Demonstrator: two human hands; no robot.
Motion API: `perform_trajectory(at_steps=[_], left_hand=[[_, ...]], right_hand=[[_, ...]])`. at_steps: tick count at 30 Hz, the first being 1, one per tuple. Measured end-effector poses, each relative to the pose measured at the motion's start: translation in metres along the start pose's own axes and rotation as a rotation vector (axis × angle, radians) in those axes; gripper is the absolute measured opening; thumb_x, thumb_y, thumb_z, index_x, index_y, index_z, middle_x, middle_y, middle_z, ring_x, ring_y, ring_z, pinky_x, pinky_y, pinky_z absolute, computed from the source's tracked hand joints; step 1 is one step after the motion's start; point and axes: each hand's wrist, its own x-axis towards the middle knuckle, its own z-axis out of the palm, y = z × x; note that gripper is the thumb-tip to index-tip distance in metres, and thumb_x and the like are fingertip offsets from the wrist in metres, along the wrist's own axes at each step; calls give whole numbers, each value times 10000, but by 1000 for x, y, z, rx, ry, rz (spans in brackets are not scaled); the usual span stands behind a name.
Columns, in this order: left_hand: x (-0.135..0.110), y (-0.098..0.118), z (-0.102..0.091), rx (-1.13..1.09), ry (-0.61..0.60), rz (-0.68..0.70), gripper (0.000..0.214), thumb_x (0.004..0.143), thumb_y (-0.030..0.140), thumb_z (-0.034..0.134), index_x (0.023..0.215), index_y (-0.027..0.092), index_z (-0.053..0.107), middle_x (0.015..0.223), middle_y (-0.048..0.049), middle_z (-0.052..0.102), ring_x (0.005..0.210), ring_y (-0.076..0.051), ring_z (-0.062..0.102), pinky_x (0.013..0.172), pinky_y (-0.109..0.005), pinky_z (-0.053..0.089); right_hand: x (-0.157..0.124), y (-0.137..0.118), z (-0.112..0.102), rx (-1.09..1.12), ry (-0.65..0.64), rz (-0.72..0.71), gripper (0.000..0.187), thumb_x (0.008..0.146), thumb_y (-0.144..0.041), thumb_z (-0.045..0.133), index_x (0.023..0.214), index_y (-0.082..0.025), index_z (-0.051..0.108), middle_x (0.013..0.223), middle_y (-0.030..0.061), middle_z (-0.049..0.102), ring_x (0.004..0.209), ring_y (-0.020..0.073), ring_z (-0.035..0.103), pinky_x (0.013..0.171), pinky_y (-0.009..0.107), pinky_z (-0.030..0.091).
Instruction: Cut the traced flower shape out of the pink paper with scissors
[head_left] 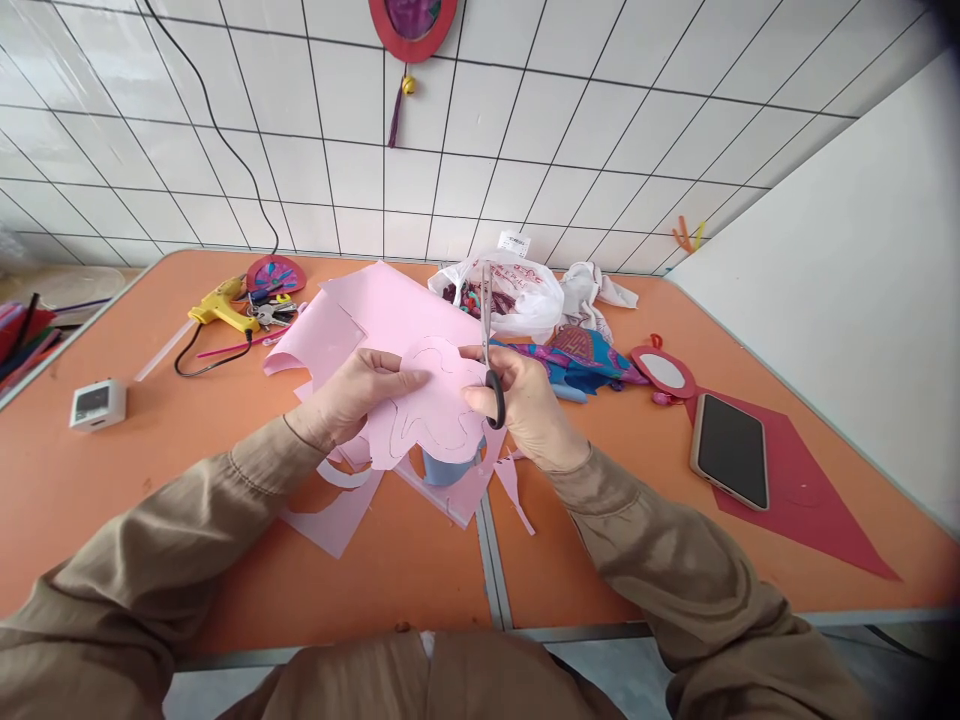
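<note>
Between my hands is a piece of pink paper [442,410] with curved outlines drawn on it and a partly rounded edge. My left hand [360,392] pinches its left side, thumb on top. My right hand [529,405] grips a pair of scissors [495,398] with black handles, their blades pointing away from me. Its thumb and fingers also touch the right edge of the paper. Below the paper lie pink offcuts [337,515] and a blue round thing [448,468], mostly hidden. A larger pink sheet [390,310] with a curled side lies behind.
A yellow glue gun [225,305], keys [276,314] and a small white box [97,404] are on the left. Behind stand a white plastic bag [536,298] and patterned blue cloth [589,355]. A phone [729,450] rests on red paper [817,500] at right.
</note>
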Motion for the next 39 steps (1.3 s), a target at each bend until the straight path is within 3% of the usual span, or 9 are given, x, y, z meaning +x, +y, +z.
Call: perform_trajectory(at_steps=[6,11,18,22,29,34,39], left_hand=[[-2,5,-3,105,24,23,211,645,298,895,656,114,791,634,-69,745,505,-140,655,431,-195,508],[-4,10,-6,103,-30,-7,177,687,279,870,722,115,813,705,-94,777,569,-172,705,498,-222,567],[-6,17,-4,29,-66,-60,201,625,232,900,578,102,755,594,-71,724,488,-148,650,431,-212,521],[-5,17,-5,5,-52,-64,214,610,240,909,572,108,746,592,-66,717,492,-145,642,440,-221,512],[-1,7,-3,113,161,147,252,665,360,865,656,125,774,620,-66,714,520,-158,630,438,-236,456],[-1,4,0,93,235,268,286,677,357,849,549,143,708,546,-29,655,470,-123,565,418,-224,406],[0,3,0,71,298,357,240,696,360,832,644,142,747,622,-35,694,552,-152,613,488,-247,470]], right_hand=[[0,-1,-4,-30,-84,10,411,576,-303,790,949,-147,711,611,-61,412,579,93,363,518,252,306],[2,-6,-13,-37,-96,-82,370,661,-378,812,957,-176,722,666,-37,449,624,111,413,550,266,323],[5,-8,-27,-57,-143,-177,539,718,-626,792,1004,-177,710,664,-16,521,612,129,476,556,282,348],[8,-1,-27,-25,-189,-195,526,741,-662,764,957,-186,706,628,-34,486,583,123,487,546,278,367],[10,4,-19,196,-147,-103,492,726,-647,784,869,-192,665,639,-21,578,537,128,558,538,287,425],[5,5,-10,204,-117,-58,504,728,-665,770,763,-189,606,630,-13,588,544,125,557,531,283,433],[-1,8,-3,227,-97,-73,466,759,-629,760,802,-189,611,665,-7,629,563,129,598,558,284,438]])
